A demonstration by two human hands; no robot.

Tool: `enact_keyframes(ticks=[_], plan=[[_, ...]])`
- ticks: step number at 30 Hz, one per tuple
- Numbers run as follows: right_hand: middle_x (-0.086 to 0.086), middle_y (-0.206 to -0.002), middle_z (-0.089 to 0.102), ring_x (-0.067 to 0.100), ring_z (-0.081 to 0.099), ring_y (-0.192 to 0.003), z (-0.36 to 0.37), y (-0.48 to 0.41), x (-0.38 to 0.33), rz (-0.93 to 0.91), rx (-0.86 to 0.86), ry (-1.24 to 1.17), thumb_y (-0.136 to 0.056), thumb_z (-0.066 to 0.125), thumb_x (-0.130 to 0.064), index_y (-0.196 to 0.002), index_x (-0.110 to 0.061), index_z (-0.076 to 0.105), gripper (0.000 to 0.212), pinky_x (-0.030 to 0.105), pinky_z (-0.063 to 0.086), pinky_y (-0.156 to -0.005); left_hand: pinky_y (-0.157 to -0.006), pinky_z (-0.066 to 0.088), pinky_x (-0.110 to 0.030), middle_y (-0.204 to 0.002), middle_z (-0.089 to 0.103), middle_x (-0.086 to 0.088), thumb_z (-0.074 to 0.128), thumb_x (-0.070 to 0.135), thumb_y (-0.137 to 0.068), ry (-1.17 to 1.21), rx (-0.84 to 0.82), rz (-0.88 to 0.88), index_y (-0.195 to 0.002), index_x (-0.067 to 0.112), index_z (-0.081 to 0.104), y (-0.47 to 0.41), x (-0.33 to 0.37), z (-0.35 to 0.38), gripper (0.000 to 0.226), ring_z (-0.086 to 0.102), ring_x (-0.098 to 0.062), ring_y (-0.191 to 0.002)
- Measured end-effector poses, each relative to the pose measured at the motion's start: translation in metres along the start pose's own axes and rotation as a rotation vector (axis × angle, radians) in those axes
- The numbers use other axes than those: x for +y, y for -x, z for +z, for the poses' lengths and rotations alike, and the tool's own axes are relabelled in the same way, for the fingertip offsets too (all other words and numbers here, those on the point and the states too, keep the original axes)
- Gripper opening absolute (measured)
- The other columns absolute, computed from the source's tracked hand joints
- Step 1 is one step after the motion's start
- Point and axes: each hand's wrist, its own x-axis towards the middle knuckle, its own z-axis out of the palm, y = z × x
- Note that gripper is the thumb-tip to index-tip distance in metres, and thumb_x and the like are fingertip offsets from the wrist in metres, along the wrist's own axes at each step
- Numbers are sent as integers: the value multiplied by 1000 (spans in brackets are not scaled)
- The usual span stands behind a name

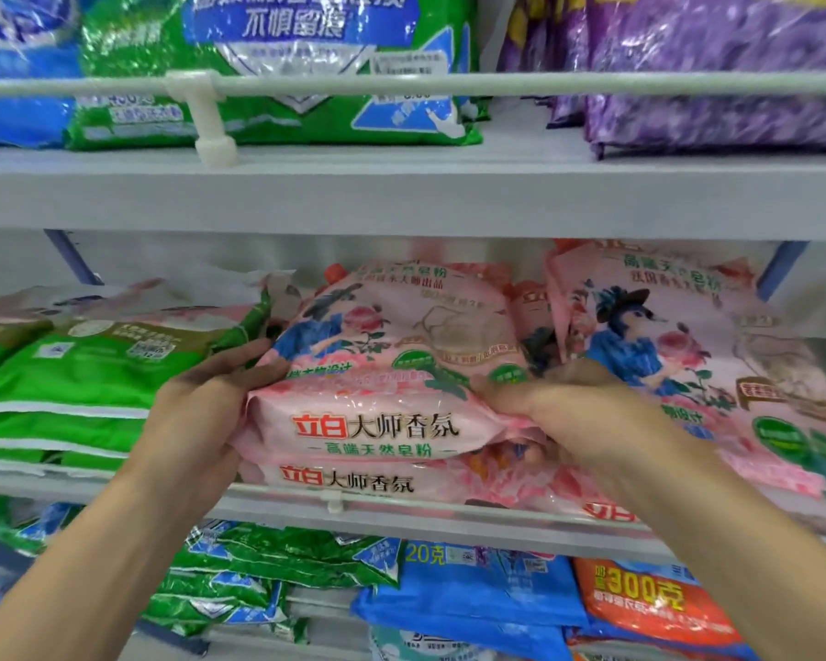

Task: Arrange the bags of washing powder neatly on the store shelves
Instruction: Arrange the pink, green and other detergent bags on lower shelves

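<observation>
A pink bag of washing powder [387, 374] lies flat on top of another pink bag [354, 479] on the middle shelf [401, 517]. My left hand [206, 403] grips its left end, fingers curled over the top and thumb underneath. My right hand [559, 398] grips its right end, knuckles up. A third pink bag [687, 345] leans tilted just to the right, behind my right wrist.
Green bags [77, 384] are stacked flat to the left on the same shelf. The upper shelf holds green-blue bags [277, 69] and purple bags [716, 69] behind a white rail [544, 83]. Green, blue and orange bags [649, 603] fill the lower shelf.
</observation>
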Motion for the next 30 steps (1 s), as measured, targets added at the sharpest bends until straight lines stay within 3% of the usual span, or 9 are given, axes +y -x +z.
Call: enact_keyframes(ticks=[5, 10, 13, 15, 18, 20, 24, 26, 30], plan=[[12, -61, 71, 17, 60, -41, 6, 3, -1, 18, -2, 193, -85, 82, -21, -91, -3, 58, 31, 20, 45, -38, -57, 61, -25, -77, 78, -4, 67, -7, -89, 110, 78, 43, -101, 11, 72, 14, 3, 15, 22, 74, -12, -65], [7, -92, 71, 16, 67, -75, -12, 9, -22, 22, -171, 463, -95, 70, -35, -105, -10, 66, 27, 25, 56, -63, -38, 38, -19, -53, 63, -8, 83, 20, -79, -363, 51, -117, -91, 5, 66, -6, 33, 10, 25, 50, -19, -37], [3, -133, 61, 12, 60, -107, -4, 1, -48, -94, 13, 501, -106, 50, -37, -120, -12, 62, 31, 30, 53, -89, -59, 43, -27, -64, 60, -11, 68, 64, -85, -779, 2, -128, -78, 13, 59, -37, 54, 27, 52, 51, -22, -53], [13, -151, 48, 24, 53, -127, 6, -19, -59, -131, 37, 392, -107, 48, -20, -137, -4, 55, 35, 34, 46, -102, -55, 42, -25, -68, 64, -15, 50, 48, -101, -811, -70, -63, -74, 12, 58, -57, 56, 49, 46, 55, -19, -49], [18, -148, 52, 31, 55, -129, 18, -63, -50, -86, 50, 275, -107, 48, -18, -145, 3, 46, 44, 28, 50, -76, -28, 24, -17, -61, 55, -15, 36, 23, -109, -702, -163, -65, -73, 6, 52, -78, 40, 58, 43, 36, -10, -22], [19, -144, 55, 30, 58, -123, 24, -88, -43, -29, 146, 225, -107, 49, -20, -149, 5, 42, 49, 27, 47, -80, -30, 29, -20, -74, 67, -23, 40, 23, -110, -687, -87, -34, -83, 0, 57, -87, 35, 54, 39, 49, -16, -35], [16, -135, 60, 29, 60, -119, 29, -111, -34, -29, 269, 80, -104, 55, -21, -145, 3, 45, 49, 27, 46, -80, -55, 48, -9, -136, 62, -17, 47, 19, -108, -624, 120, 81, -137, 4, 57, -96, 37, 50, 35, 64, -33, -117], [10, -122, 60, 25, 60, -105, 36, -113, -28, -60, 261, 50, -103, 57, -25, -137, -2, 52, 41, 20, 43, -69, -83, 48, -24, -138, 62, -15, 35, 20, -112, -830, 186, 178, -142, 12, 54, -98, 44, 46, 37, 59, -32, -127], [5, -120, 54, 25, 59, -96, 45, -103, -34, -72, 223, 122, -104, 57, -29, -133, -11, 50, 36, 16, 40, -59, -91, 45, -42, -129, 60, -33, 49, 14, -104, -1039, 168, 142, -126, -12, 60, -108, 37, 41, 36, 57, -46, -122]])
